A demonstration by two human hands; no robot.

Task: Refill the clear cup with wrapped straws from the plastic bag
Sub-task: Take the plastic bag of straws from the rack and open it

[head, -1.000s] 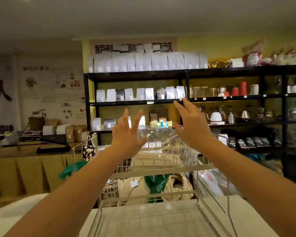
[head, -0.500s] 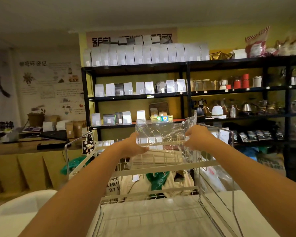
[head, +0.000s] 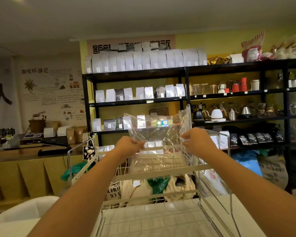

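Note:
A clear plastic bag (head: 159,134) hangs in front of me above a white wire rack (head: 143,175). My left hand (head: 128,146) grips the bag's left edge and my right hand (head: 196,141) grips its right edge, both with fingers closed on the film. The bag's upper part stands up crumpled and see-through; pale wrapped straws (head: 157,162) lie in its lower part behind the rack's wires. The clear cup is not in view.
The tiered white wire rack stands on a pale counter (head: 243,218) close below my arms. Sacks and a green bag (head: 157,183) lie behind it. A black shelving unit (head: 186,72) with white pouches, kettles and jars fills the back wall. A wooden counter (head: 24,151) is at left.
Both hands went from spread open in the air to closed on the bag's two edges, and came down a little with it. The bag now stands up higher between them.

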